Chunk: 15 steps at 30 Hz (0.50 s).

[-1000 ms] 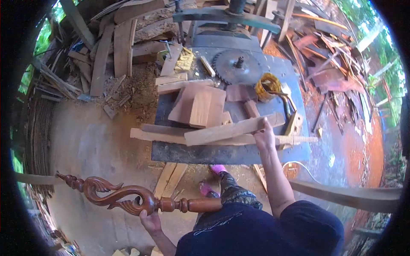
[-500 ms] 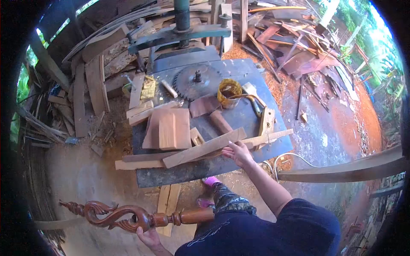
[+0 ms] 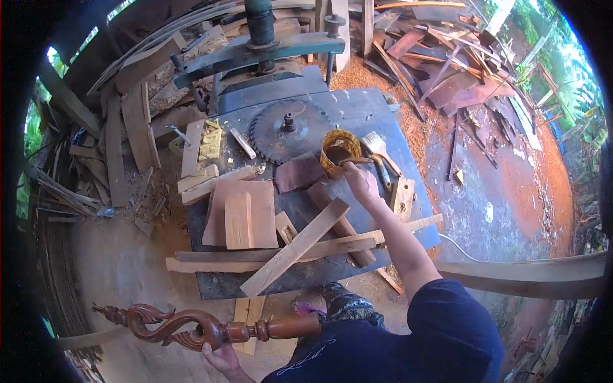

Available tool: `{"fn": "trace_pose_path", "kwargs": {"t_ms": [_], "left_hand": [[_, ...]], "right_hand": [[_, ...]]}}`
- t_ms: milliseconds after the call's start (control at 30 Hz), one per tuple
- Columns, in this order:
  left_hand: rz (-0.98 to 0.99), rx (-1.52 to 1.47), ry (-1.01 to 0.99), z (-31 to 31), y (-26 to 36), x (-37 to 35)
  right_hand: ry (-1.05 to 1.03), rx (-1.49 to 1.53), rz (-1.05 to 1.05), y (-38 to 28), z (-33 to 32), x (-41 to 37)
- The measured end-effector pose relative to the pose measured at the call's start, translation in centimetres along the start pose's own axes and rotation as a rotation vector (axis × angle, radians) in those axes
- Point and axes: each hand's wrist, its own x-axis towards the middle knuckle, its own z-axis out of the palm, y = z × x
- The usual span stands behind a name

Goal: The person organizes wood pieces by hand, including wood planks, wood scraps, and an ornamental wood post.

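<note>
My left hand (image 3: 221, 359) is closed around a carved, varnished wooden baluster (image 3: 237, 332) with an openwork scroll. It lies level across the lower left, its thick end against my shirt. My right hand (image 3: 362, 184) reaches over the table to a yellow-stained pot (image 3: 332, 142) holding something brown. Its fingers are curled at the pot's near rim, by a thin handle sticking out; what they grip is hidden. Just right of the pot lies a flat paintbrush (image 3: 373, 142). Below my forearm, a loose wooden strip (image 3: 297, 249) rests slantwise over other strips.
A round saw blade (image 3: 271, 131) lies flat on the metal table (image 3: 357, 105), under a green frame (image 3: 287, 48). Wooden blocks (image 3: 239, 217) sit on the near left of the table. Scrap wood (image 3: 447, 70) is heaped behind, and a long beam (image 3: 530, 274) juts in at right.
My right hand has let go of the wooden strip and moved up to the pot. The strip now lies more steeply slanted. My left hand still holds the baluster in nearly the same place.
</note>
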Motion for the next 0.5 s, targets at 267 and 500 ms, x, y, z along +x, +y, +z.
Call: {"fn": "trace_pose_path", "kwargs": {"t_ms": [267, 500], "left_hand": [[-0.015, -0.048, -0.020, 1.9, -1.5, 2.6], [-0.007, -0.072, -0.041, 3.6, -2.3, 3.4]], "right_hand": [[-0.037, -0.153, -0.105, 1.4, -2.9, -8.3], [-0.156, 0.028, -0.090, -7.5, -7.4, -5.1]]}}
